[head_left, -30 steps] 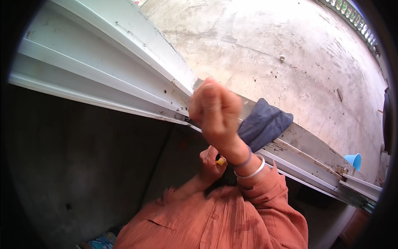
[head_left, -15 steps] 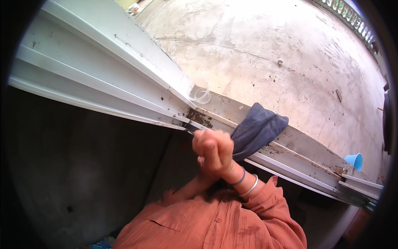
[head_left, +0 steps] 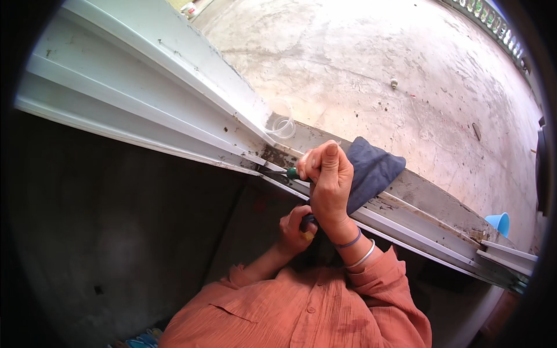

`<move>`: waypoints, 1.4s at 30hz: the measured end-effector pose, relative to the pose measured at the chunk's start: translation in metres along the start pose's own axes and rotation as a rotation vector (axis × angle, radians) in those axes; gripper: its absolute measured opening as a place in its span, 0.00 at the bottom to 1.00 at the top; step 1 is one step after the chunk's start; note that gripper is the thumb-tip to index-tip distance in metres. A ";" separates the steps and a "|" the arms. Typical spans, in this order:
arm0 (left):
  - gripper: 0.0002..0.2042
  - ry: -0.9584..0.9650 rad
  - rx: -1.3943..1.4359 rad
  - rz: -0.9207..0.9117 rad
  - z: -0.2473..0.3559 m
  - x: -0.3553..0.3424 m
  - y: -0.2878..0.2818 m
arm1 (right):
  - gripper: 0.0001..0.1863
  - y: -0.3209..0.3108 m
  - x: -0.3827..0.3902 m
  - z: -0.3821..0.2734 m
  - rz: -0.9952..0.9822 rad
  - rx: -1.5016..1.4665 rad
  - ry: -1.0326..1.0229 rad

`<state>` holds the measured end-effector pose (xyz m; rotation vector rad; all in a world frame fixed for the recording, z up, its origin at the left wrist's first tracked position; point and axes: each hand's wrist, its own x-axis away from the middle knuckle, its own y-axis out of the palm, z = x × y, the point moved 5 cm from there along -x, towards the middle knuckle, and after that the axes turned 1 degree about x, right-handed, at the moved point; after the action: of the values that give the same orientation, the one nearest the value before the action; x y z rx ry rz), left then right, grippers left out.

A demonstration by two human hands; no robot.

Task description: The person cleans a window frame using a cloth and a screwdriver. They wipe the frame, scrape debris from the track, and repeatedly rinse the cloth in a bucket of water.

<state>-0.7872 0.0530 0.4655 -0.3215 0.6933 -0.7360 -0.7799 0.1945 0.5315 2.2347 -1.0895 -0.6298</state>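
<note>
My right hand [head_left: 331, 177], with two bands at the wrist, is closed round the green handle of a screwdriver [head_left: 291, 173]. Its thin dark shaft points left into the dirty corner of the white window track [head_left: 299, 188]. Lower and to the left, my left hand [head_left: 295, 229] curls round a small dark object with a yellow part [head_left: 307, 235]; its kind is mostly hidden by the fingers. A dark blue-grey cloth [head_left: 374, 171] lies draped over the sill just right of my right hand.
The white frame [head_left: 145, 81] rises to the upper left. A coil of clear tubing [head_left: 283, 127] lies by its corner. Outside, a light blue bucket [head_left: 498, 224] stands at the right, and a small pale object [head_left: 394, 83] lies on the concrete floor [head_left: 348, 64].
My hands were together, blurred, near the track corner. Now they are apart: the right is higher and farther right, the left lower. The screwdriver and the dark object show.
</note>
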 end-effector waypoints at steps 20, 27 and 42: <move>0.16 0.046 0.061 0.048 -0.012 0.013 0.005 | 0.16 0.015 0.019 -0.023 -0.806 1.563 -0.201; 0.13 -0.288 0.360 0.089 -0.012 0.008 0.000 | 0.12 0.021 0.005 -0.005 -1.068 1.658 -0.177; 0.17 -0.812 0.728 0.183 -0.014 -0.025 -0.012 | 0.14 0.009 0.012 -0.023 -0.920 1.608 -0.167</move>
<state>-0.8158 0.0617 0.4725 0.1248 -0.3247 -0.5681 -0.7642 0.1870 0.5519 4.2315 -0.4834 -0.1591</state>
